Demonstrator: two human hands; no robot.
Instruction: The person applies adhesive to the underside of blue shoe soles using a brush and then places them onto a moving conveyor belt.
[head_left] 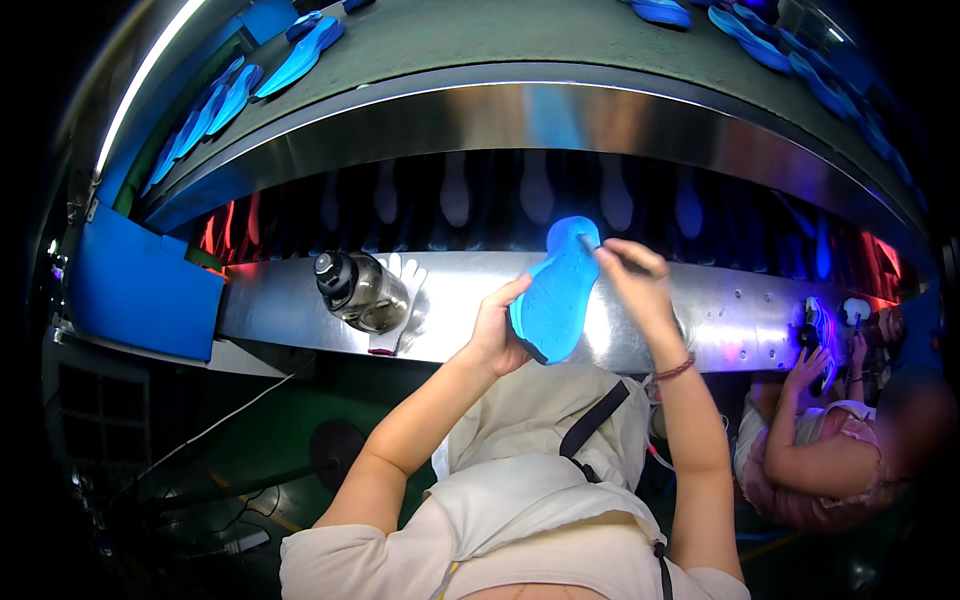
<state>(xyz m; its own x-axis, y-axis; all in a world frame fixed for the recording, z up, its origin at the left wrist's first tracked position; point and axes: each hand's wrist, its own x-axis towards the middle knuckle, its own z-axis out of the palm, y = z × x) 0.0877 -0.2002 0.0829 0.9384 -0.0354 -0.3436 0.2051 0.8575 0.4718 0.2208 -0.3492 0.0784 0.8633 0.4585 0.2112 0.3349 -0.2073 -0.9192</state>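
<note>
A bright blue shoe sole (555, 305) is tilted up in front of me, over the metal ledge. My left hand (498, 328) grips it low on its left edge, thumb on the upper face. Beside its narrower far end is my right hand (638, 285), fingers bent and drawn together, slightly blurred. A small greyish thing seems to show at those fingertips against the sole; I cannot make out what it is.
On the metal ledge (460, 300) stands a dark-lidded clear bottle (365, 292), with a white glove (408, 290) beside it. Beyond, a green conveyor belt (480, 45) carries several blue soles (300, 60). At the right sits another person (825, 450), hands at the ledge.
</note>
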